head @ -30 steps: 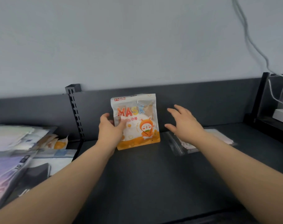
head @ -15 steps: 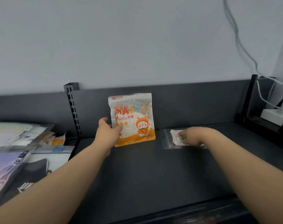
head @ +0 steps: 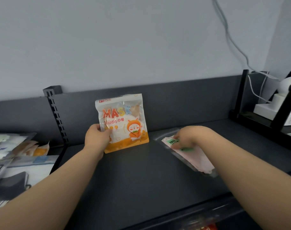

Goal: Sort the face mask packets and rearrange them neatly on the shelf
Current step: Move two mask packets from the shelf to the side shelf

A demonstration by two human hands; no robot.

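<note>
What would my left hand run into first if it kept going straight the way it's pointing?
The left hand grips the orange mask packet; pushed on, they would likely meet the shelf's back panel just behind, though the gap is unclear.

We look through one wide-angle head camera, forward and down, close over the dark shelf [head: 141, 183], facing the grey wall [head: 108, 40].

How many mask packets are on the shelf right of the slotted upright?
2. The orange MASK packet stands upright by the back panel, gripped by the left hand; the clear pink-mask packet lies to its right, gripped by the right hand. None looks hidden there.
</note>
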